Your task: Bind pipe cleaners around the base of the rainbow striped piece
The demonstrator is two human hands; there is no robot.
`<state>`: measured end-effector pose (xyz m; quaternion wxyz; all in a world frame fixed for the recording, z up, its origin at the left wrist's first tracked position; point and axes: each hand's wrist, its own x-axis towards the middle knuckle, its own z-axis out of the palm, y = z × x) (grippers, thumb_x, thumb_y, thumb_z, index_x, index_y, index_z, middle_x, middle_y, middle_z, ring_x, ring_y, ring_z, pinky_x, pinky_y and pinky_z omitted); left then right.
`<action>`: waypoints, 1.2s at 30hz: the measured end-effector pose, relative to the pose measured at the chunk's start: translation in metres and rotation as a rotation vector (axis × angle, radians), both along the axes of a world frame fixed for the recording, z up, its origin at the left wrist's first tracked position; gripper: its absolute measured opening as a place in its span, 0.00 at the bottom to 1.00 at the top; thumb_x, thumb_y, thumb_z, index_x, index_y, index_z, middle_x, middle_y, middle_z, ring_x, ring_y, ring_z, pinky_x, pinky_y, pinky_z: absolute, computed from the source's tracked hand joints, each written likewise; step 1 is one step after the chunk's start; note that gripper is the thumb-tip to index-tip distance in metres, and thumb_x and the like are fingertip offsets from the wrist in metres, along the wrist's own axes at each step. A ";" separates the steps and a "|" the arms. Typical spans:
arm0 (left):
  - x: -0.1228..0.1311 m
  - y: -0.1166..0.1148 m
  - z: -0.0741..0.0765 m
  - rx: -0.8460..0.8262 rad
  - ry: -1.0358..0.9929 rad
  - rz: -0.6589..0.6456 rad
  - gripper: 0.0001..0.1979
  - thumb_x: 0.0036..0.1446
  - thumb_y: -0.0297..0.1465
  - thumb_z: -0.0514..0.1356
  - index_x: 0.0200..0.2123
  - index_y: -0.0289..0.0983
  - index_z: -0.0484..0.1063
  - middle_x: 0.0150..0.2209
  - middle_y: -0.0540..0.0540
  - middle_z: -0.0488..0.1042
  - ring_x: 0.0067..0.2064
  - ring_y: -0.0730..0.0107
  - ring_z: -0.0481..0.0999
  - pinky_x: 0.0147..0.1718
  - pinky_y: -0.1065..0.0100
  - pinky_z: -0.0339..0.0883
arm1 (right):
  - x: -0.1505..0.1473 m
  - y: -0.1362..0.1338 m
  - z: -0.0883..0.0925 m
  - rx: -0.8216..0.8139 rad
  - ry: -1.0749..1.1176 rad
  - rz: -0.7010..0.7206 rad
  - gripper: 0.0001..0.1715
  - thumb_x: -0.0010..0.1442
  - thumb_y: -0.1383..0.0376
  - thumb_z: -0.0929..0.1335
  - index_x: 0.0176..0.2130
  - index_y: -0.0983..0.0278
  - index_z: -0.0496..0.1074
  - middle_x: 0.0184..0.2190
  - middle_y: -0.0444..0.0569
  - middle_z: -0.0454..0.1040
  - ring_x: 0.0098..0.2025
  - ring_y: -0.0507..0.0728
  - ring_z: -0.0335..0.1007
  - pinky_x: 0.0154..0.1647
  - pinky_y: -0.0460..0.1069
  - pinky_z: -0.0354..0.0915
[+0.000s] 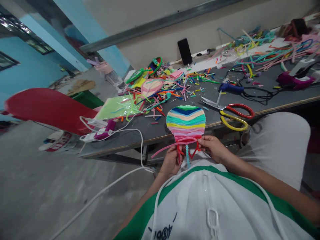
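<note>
Between my two hands is a rounded piece made of pipe cleaners (186, 121), striped green, blue, peach, teal, yellow, pink and red. My left hand (172, 160) pinches the red pipe-cleaner ends at its lower left. On the lower right, my right hand (210, 145) has thumb and fingers closed on the red edge. A loose pink pipe cleaner (163, 149) crosses the bottom and sticks out leftward. A light blue twisted stem (187, 156) hangs from the middle. The piece's top reaches over the table's front edge.
Scissors (236, 115) with red and yellow handles lie open at the table edge. Behind them is a blue glue gun (231, 88). Cut pipe-cleaner pieces (185, 86) cover the dark table (130, 136). A phone (185, 51) leans on the wall. A white cable (142, 146) hangs at left.
</note>
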<state>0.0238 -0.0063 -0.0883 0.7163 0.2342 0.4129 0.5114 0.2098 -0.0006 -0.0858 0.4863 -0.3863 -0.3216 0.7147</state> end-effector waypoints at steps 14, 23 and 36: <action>0.012 -0.002 0.002 0.082 -0.004 -0.057 0.11 0.43 0.30 0.67 0.28 0.35 0.68 0.27 0.50 0.72 0.32 0.71 0.74 0.35 0.68 0.67 | -0.001 -0.001 0.000 0.036 -0.029 0.001 0.15 0.47 0.57 0.72 0.24 0.67 0.71 0.20 0.45 0.69 0.20 0.47 0.56 0.22 0.45 0.50; 0.015 -0.003 0.008 0.090 0.018 -0.089 0.11 0.43 0.29 0.66 0.28 0.34 0.66 0.28 0.48 0.72 0.33 0.69 0.74 0.35 0.68 0.67 | -0.007 -0.001 0.001 0.024 -0.094 -0.059 0.14 0.48 0.59 0.71 0.21 0.66 0.68 0.17 0.42 0.66 0.19 0.47 0.55 0.22 0.45 0.50; -0.010 -0.006 0.006 -0.011 0.144 -0.229 0.09 0.42 0.28 0.65 0.31 0.36 0.72 0.28 0.46 0.73 0.31 0.67 0.73 0.33 0.67 0.67 | 0.002 -0.001 0.003 0.085 -0.140 -0.020 0.16 0.49 0.56 0.70 0.23 0.66 0.69 0.19 0.43 0.66 0.21 0.48 0.55 0.23 0.45 0.49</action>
